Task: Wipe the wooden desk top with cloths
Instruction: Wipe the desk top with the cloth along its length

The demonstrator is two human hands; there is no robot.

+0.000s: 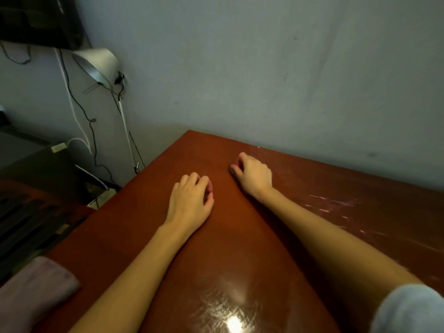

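Pale grey sleeve (408, 311) on right arm (336, 239)

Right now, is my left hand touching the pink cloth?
Apart: the head view shows bare desk top between the left hand and the pink cloth.
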